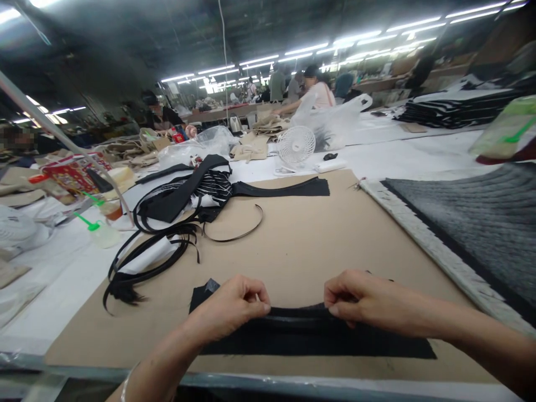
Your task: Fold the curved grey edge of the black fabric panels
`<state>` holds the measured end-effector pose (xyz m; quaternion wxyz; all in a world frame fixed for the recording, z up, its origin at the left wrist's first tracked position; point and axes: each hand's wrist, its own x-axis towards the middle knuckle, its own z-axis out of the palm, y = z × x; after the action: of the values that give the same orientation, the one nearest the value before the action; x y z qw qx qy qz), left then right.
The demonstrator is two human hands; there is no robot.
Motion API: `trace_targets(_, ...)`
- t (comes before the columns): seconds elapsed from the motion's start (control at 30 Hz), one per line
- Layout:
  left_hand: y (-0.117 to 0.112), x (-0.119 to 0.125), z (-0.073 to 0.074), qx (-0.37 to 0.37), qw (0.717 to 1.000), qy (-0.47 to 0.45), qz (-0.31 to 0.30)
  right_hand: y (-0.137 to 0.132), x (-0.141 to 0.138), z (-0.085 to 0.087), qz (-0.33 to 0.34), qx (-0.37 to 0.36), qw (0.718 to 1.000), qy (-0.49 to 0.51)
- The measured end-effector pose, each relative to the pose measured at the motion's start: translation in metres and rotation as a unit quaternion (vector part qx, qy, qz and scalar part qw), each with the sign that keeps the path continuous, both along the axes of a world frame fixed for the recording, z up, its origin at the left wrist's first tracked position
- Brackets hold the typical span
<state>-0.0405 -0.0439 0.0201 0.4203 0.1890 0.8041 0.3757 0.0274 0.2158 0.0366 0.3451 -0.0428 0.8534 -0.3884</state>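
Note:
A long black fabric piece [310,335] lies on the brown cardboard sheet [301,245] at the near table edge. My left hand [232,307] is closed, pinching the fabric's upper edge at its left part. My right hand [364,301] is closed too, pinching the same edge further right. The fabric edge between both hands is lifted slightly. A small folded corner of the black fabric sticks up beside my left hand.
A pile of black straps and striped fabric [184,201] lies at the cardboard's far left. A grey quilted panel [473,223] lies to the right. A small white fan [296,146], plastic bags, glue bottles [100,231] and other workers sit beyond.

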Motion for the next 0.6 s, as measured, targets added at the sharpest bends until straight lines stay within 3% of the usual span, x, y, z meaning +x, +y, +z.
trace_targets(0.1, -0.001, 0.002, 0.003, -0.023, 0.999, -0.012, -0.020, 0.003, -0.001, -0.008, -0.021, -0.063, 0.995, -0.079)
trace_targets(0.3, -0.003, -0.003, 0.013, -0.062, 0.997, 0.000, -0.052, 0.011, -0.014, -0.012, -0.047, -0.211, 0.951, -0.223)
trace_targets(0.6, -0.004, -0.008, 0.008, -0.050, 0.997, -0.026, -0.056, 0.003, -0.014, -0.019, -0.055, -0.209, 0.943, -0.251)
